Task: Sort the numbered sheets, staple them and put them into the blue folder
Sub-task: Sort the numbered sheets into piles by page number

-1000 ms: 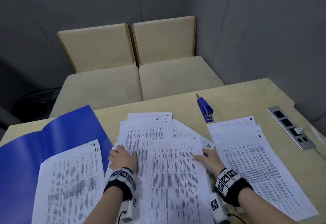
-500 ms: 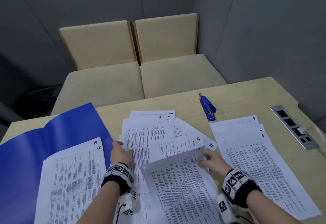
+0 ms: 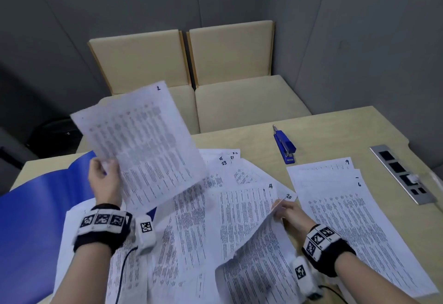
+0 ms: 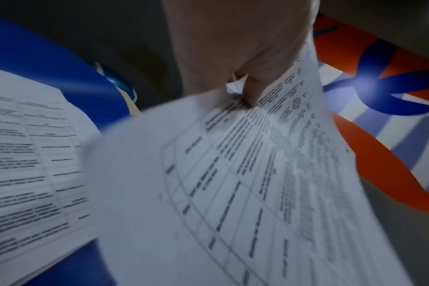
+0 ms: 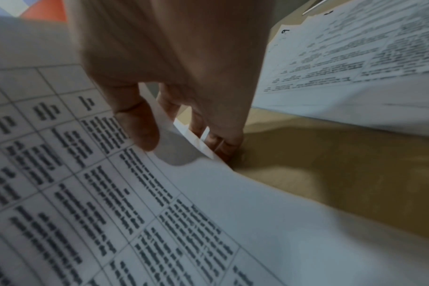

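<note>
Left hand (image 3: pixel 104 179) raised off the table, fingers curled tight on the lower-left edge of a lifted sheet (image 3: pixel 141 145), crumpled paper showing in the fist in the left wrist view (image 4: pixel 235 85); sheet tilted up and blurred, numbered in its top right corner, digit not readable. Right hand (image 3: pixel 288 212) low at the right edge of the middle pile (image 3: pixel 191 219), thumb (image 5: pixel 137 123) on top of a curling sheet (image 3: pixel 259 255) and fingers beneath its corner, pinching it just above the tabletop (image 5: pixel 331 164). Under and beyond that corner, sheet 4 (image 3: pixel 244 207) flat on the pile, with a corner marked 28 (image 3: pixel 288 196) poking out just beside the right hand. Farther back in the same loose pile, corners marked 23 (image 3: pixel 224 162) and 21 (image 3: pixel 232 157). To the right, apart from the pile, a second stack (image 3: pixel 354 227) with 9 and 6 on its top corners. Blue folder (image 3: pixel 36 212) lying open at the left, more sheets (image 4: pixel 29 164) on it, partly hidden by the left wrist. Blue stapler (image 3: pixel 285 146) on the table (image 3: pixel 335 133) behind the piles, touching no paper. Metal socket strip (image 3: pixel 402 174) set in the table at far right. 2 beige seats (image 3: pixel 239 97) beyond the far edge.
</note>
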A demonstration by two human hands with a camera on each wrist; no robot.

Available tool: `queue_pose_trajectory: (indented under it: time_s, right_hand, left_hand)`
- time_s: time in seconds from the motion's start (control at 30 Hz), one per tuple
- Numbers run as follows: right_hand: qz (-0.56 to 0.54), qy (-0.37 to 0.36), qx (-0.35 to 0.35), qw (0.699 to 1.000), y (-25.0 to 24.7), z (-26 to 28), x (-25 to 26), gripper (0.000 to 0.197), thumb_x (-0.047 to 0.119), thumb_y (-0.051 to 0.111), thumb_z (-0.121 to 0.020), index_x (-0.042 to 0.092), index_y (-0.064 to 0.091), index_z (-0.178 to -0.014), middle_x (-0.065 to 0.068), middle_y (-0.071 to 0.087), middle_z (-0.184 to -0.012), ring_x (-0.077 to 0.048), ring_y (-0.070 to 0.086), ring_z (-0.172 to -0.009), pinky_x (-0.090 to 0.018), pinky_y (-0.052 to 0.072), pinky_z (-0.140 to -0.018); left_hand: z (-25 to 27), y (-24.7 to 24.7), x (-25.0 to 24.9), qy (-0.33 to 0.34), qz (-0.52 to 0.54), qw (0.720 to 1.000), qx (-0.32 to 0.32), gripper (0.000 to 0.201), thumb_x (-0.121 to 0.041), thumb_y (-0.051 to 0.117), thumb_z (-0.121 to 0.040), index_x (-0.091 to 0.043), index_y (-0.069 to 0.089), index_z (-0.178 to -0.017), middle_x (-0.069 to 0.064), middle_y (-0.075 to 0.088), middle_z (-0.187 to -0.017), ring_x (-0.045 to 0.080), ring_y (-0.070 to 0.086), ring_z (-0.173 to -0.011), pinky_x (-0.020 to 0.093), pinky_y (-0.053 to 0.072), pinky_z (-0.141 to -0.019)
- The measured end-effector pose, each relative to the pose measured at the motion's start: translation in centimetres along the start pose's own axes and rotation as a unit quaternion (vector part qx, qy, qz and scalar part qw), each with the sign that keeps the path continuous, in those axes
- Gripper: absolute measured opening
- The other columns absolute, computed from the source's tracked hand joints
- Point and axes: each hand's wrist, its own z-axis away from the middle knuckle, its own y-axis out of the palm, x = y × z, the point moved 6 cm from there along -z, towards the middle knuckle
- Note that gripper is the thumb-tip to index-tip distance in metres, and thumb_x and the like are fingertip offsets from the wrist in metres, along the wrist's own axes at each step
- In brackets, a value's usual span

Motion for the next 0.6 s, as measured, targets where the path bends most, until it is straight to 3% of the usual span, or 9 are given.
queue_pose_trajectory:
  time_s: [0.13,0.2,0.23,0.3,0.4,0.5,0.53,0.57,0.6]
  right_hand:
    - [-0.015,0.015,-0.005,1.000,0.1,0.4,0.3,0.035,-0.023,0.036,-0.071,0.004,0.050,-0.053,-0.012,0.050,-0.060,-0.026,0.052,-0.063,-0.036,0.041,-0.064]
    - [-0.011,0.016,-0.026,0.999,0.0,0.5,0.4,0.032,-0.021,0.040,-0.073,0.005,0.050,-0.057,-0.011,0.052,-0.063,-0.025,0.052,-0.063,-0.035,0.043,-0.062]
    - [-0.006,0.017,-0.036,0.999,0.1,0.7,0.7,0.028,-0.018,0.043,-0.072,0.006,0.049,-0.059,-0.010,0.051,-0.063,-0.024,0.051,-0.063,-0.033,0.042,-0.062]
    - [-0.025,0.017,-0.033,0.999,0.3,0.9,1.0,0.018,-0.010,0.048,-0.064,0.007,0.045,-0.059,-0.008,0.046,-0.061,-0.022,0.045,-0.063,-0.031,0.036,-0.062]
    - [-0.030,0.039,-0.046,0.998,0.0,0.0,0.2,0.012,-0.002,0.054,-0.066,0.007,0.046,-0.069,-0.012,0.045,-0.067,-0.027,0.044,-0.064,-0.035,0.037,-0.065]
    - [-0.038,0.053,-0.041,0.997,-1.0,-2.8,-2.1,0.039,0.014,0.063,-0.051,0.017,0.035,-0.077,-0.006,0.035,-0.084,-0.025,0.029,-0.077,-0.036,0.025,-0.073]
    - [-0.036,0.062,-0.055,0.996,-0.7,-2.3,-1.7,0.036,0.013,0.063,-0.054,0.018,0.033,-0.074,-0.004,0.035,-0.081,-0.023,0.028,-0.076,-0.035,0.026,-0.073]
    - [-0.034,0.075,-0.071,0.994,0.0,-0.7,-0.3,0.032,0.011,0.062,-0.062,0.017,0.031,-0.069,-0.004,0.033,-0.073,-0.021,0.029,-0.071,-0.033,0.027,-0.070]
    - [-0.033,0.085,-0.089,0.992,0.5,0.8,1.0,0.030,0.008,0.058,-0.072,0.016,0.031,-0.064,-0.003,0.035,-0.064,-0.019,0.030,-0.065,-0.030,0.028,-0.066]
  left_hand:
    - [4.4,4.4,-0.1,-0.006,0.001,0.987,0.161,0.018,-0.016,0.054,-0.095,-0.028,0.052,-0.081,0.008,0.054,-0.085,0.020,0.049,-0.075,0.036,0.041,-0.067]
    - [8.0,6.6,2.0,-0.060,-0.003,0.973,0.225,0.009,-0.016,0.053,-0.096,-0.014,0.057,-0.104,0.006,0.059,-0.102,0.024,0.056,-0.086,0.030,0.047,-0.076]
    - [9.9,7.6,3.2,-0.093,-0.020,0.964,0.247,0.025,-0.019,0.053,-0.096,-0.005,0.053,-0.117,0.004,0.056,-0.113,0.021,0.056,-0.094,0.025,0.047,-0.081]
    - [13.7,9.1,5.5,-0.148,-0.055,0.941,0.298,0.045,-0.029,0.054,-0.094,-0.001,0.045,-0.129,0.002,0.051,-0.128,0.022,0.054,-0.111,0.032,0.045,-0.093]
    - [17.6,10.1,7.7,-0.197,-0.075,0.922,0.324,0.013,-0.015,0.050,-0.097,-0.006,0.052,-0.106,0.009,0.063,-0.111,0.024,0.063,-0.095,0.037,0.050,-0.082]
    - [19.2,10.8,8.4,-0.257,-0.037,0.911,0.321,0.009,-0.010,0.047,-0.097,-0.017,0.049,-0.092,0.012,0.058,-0.100,0.017,0.057,-0.078,0.033,0.046,-0.076]
    - [19.7,11.0,8.6,-0.294,-0.018,0.898,0.326,0.010,-0.011,0.047,-0.098,-0.021,0.049,-0.096,0.010,0.057,-0.105,0.017,0.057,-0.085,0.034,0.046,-0.081]
    - [20.1,11.2,9.0,-0.331,0.001,0.885,0.328,0.015,-0.012,0.047,-0.098,-0.018,0.048,-0.112,0.009,0.054,-0.120,0.020,0.057,-0.101,0.036,0.045,-0.091]
    - [20.2,11.2,9.3,-0.359,0.000,0.874,0.327,0.038,-0.015,0.048,-0.098,-0.011,0.037,-0.135,0.009,0.043,-0.141,0.024,0.049,-0.123,0.039,0.039,-0.105]
